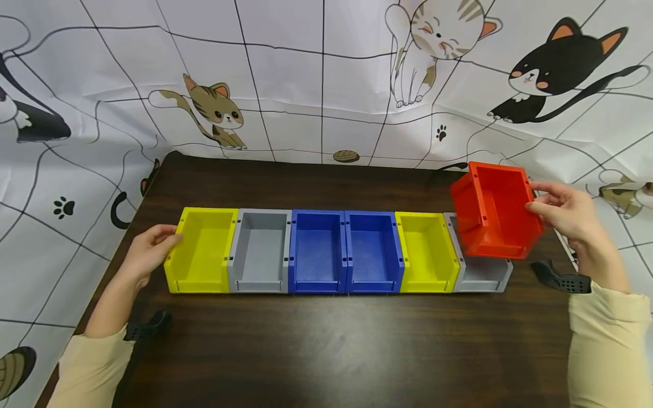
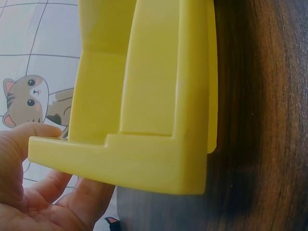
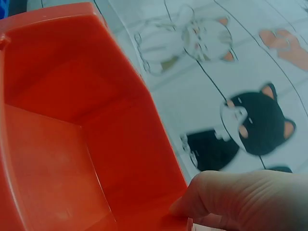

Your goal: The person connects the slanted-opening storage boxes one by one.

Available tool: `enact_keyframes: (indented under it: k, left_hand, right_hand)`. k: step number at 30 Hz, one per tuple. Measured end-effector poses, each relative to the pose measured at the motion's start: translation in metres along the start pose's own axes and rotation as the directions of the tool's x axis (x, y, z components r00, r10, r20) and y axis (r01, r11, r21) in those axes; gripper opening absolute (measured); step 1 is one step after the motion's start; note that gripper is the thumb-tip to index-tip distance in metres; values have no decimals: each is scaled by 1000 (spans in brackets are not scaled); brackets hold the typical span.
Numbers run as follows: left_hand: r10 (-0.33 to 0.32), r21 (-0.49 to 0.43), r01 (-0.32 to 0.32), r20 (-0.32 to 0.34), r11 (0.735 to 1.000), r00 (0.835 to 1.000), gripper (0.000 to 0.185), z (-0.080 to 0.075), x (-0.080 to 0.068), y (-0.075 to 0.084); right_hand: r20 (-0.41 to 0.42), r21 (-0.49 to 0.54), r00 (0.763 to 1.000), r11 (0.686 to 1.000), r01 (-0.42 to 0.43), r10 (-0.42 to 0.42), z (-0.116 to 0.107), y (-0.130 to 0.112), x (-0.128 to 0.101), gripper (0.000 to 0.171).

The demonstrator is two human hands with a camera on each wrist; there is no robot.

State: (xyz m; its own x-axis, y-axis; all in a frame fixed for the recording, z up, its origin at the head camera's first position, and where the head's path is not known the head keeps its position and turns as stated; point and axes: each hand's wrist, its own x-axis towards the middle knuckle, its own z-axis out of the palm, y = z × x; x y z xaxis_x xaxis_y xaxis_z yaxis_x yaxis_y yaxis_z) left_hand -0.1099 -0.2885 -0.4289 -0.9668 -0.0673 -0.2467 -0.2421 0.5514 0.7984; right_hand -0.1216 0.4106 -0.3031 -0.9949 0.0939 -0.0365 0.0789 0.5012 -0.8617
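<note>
My right hand holds a red plastic storage bin by its right side wall, the thumb over the rim. This bin is tilted and raised over the right end of a row of bins, partly covering the grey bin there. At the row's other end, my left hand grips the left side of a yellow bin. The left wrist view shows the thumb on one side of the yellow wall and fingers on the other. The right wrist view shows the red bin's bare inside.
Between the end bins stand another grey bin, two blue bins and a second yellow bin, side by side. They sit on a dark wooden table. A white cat-print cloth hangs behind and at the sides.
</note>
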Motion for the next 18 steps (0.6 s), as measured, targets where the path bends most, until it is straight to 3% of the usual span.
enact_keyframes:
  k: [9, 18]
  left_hand:
    - [-10, 16, 10, 6, 1000, 1000, 62, -1, 0, 1]
    - [18, 11, -18, -4, 1000, 1000, 60, 1, 0, 0]
  right_hand:
    - [-61, -155, 997, 986, -63, 54, -30, 31, -15, 31]
    - [-45, -160, 995, 983, -90, 84, -55, 56, -22, 39]
